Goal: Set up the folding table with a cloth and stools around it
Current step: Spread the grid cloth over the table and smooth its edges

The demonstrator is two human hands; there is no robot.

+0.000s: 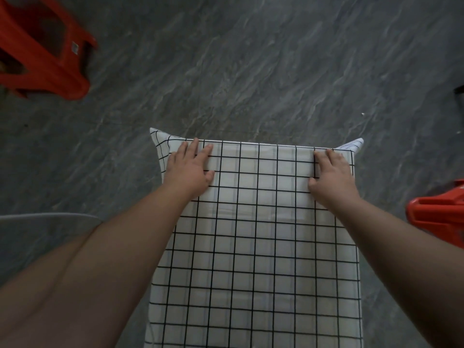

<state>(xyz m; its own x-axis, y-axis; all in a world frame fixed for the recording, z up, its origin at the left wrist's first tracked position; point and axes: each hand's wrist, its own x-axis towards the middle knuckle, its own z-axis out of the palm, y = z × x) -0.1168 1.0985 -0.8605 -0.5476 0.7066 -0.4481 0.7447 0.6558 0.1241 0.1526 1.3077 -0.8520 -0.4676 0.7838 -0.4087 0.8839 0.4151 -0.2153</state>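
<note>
A white cloth with a black grid [256, 247] covers the whole top of the small folding table below me, and its far corners stick out past the table's far edge. My left hand [189, 169] lies flat on the cloth near the far left corner, fingers straight. My right hand [332, 172] lies flat near the far right corner, fingers reaching the far edge. A red plastic stool [42, 49] lies tipped on the floor at the upper left. A second red stool [437, 214] shows at the right edge, partly cut off.
Grey marbled floor [251, 71] surrounds the table on all sides. A dark object [459, 92] pokes in at the right edge. A grey curved shape [37, 222] sits low at the left by my arm.
</note>
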